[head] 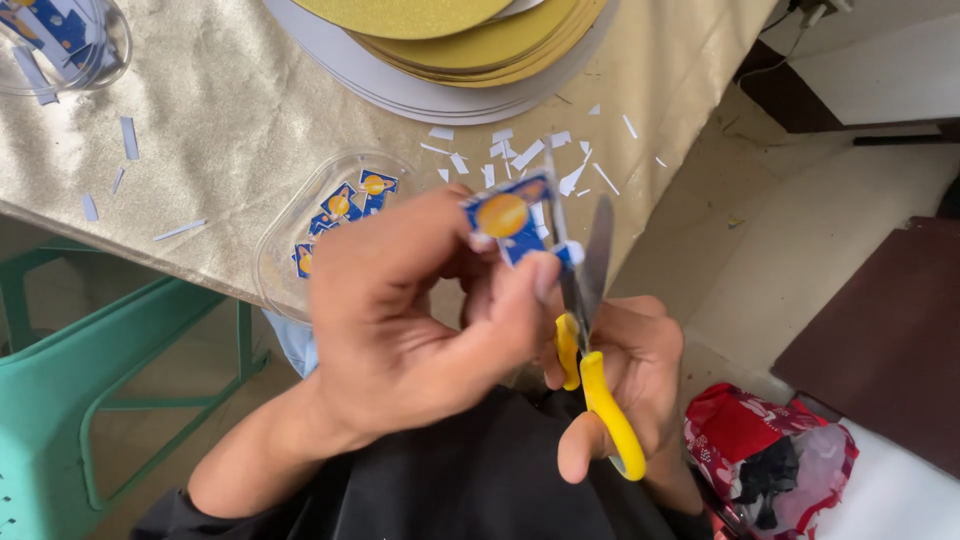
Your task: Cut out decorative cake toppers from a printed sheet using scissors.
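Two bare hands work nearest the camera: the left hand [400, 320] is turned back-up, its thumb and fingers pinched shut on one small blue paper cutout [508, 222] printed with an orange disc, held just above the table edge. Just right of it, the right hand [625, 385] curls its fingers through the yellow plastic loops of one pair of scissors [590, 330], whose two grey metal blades stand parted and point away, the paper's right edge at them. At the near right, on the floor, lies one crumpled red and white plastic bag [765, 455]. At the near left stands one green plastic chair [70, 390]. Farther off, a shiny gold tablecloth [230, 100] bears one clear plastic tray [290, 240] holding several similar blue cutouts, many scattered white paper slivers [525, 155], and, farthest, a stack of round gold boards [470, 45].
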